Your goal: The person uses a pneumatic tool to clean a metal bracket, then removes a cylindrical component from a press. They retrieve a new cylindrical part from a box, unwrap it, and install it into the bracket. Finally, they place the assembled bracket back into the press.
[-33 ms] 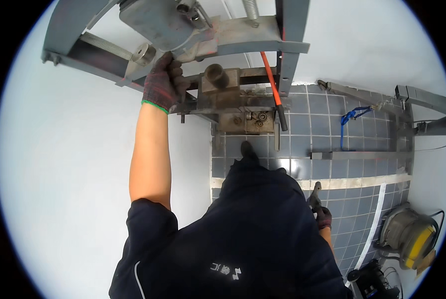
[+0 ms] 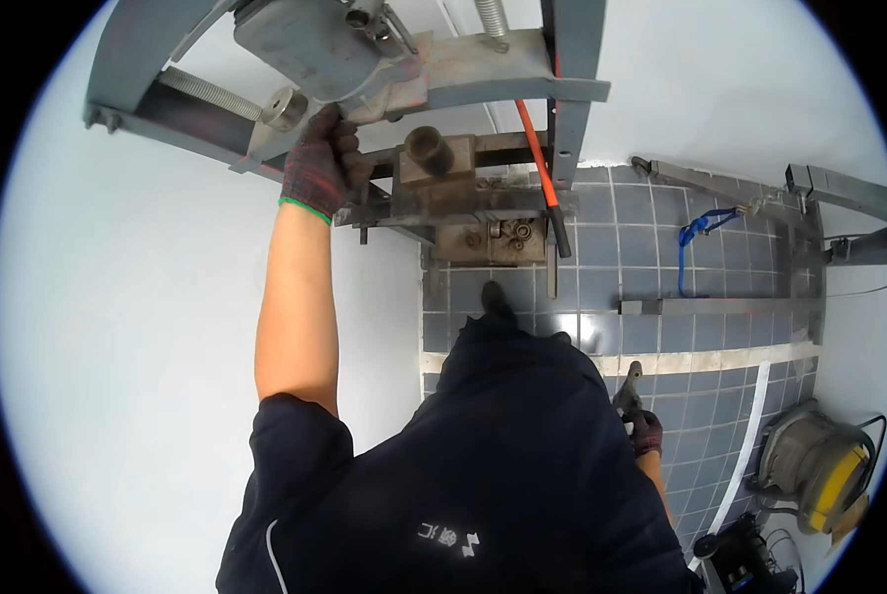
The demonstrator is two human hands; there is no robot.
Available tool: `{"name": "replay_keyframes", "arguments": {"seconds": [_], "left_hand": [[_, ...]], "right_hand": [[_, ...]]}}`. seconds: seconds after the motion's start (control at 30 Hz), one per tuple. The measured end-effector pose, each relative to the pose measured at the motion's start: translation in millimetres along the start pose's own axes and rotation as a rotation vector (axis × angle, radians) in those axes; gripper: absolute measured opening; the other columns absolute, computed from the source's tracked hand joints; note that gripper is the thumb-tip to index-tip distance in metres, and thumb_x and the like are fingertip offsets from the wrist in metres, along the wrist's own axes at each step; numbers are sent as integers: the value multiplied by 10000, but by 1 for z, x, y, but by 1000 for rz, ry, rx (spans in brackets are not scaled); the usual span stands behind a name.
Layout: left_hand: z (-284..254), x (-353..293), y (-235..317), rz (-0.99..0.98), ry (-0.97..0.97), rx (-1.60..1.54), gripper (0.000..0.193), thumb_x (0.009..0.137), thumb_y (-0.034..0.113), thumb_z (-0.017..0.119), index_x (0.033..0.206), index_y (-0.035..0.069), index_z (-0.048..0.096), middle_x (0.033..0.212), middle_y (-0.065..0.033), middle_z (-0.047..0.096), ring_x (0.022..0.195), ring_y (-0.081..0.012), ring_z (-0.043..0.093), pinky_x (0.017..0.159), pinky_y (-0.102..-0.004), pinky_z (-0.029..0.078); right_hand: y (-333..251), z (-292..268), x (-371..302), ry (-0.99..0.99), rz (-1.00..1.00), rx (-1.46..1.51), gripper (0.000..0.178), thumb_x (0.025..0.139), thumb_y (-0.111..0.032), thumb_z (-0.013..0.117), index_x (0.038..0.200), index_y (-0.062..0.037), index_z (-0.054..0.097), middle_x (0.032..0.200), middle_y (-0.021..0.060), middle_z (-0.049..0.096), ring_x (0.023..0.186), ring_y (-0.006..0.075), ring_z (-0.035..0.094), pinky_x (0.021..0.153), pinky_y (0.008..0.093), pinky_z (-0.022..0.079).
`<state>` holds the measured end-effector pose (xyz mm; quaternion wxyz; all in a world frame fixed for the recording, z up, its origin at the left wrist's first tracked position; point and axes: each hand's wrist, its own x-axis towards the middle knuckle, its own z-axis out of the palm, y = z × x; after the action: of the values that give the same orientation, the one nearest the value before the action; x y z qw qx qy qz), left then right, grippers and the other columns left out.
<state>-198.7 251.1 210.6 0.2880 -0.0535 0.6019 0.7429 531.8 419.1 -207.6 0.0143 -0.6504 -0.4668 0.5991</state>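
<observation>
My left hand (image 2: 316,166), in a dark glove with a green cuff, reaches up to the grey press frame (image 2: 488,74). Its fingers are curled just under the frame's crossbeam, below the grey jack-like body (image 2: 310,48); what they hold, if anything, is hidden. Right of this hand, a hollow metal cylinder (image 2: 429,150) stands on a block (image 2: 450,178) on the press bed. Low on my right side, my gloved right hand (image 2: 645,434) is closed around a grey tool with a rounded end (image 2: 628,388); its kind cannot be made out.
An orange bar with a black grip (image 2: 537,148) slants down beside the press. Below the bed lies a tray of small metal parts (image 2: 508,241). A metal stand (image 2: 721,308) with a blue strap (image 2: 696,230) is at right. A yellow-and-grey drum-shaped machine (image 2: 810,470) sits lower right.
</observation>
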Motion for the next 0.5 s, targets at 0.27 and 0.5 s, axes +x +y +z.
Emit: {"name": "replay_keyframes", "arguments": {"seconds": [0.27, 0.5], "left_hand": [[-4, -2, 7, -41, -14, 129, 319, 1091, 468, 614, 851, 258, 602, 609, 114, 441, 501, -86, 392, 491, -282, 342], [-15, 14, 12, -16, 34, 286, 353, 1057, 484, 654, 862, 190, 643, 659, 66, 474, 561, -125, 450, 552, -335, 468]], "right_hand": [[44, -47, 6, 45, 137, -1, 512, 859, -431, 886, 1126, -12, 762, 905, 109, 783, 701, 217, 724, 548, 352, 557], [70, -52, -7, 13, 122, 10, 521, 864, -434, 879, 1130, -1, 764, 911, 108, 778, 679, 214, 710, 542, 343, 541]]}}
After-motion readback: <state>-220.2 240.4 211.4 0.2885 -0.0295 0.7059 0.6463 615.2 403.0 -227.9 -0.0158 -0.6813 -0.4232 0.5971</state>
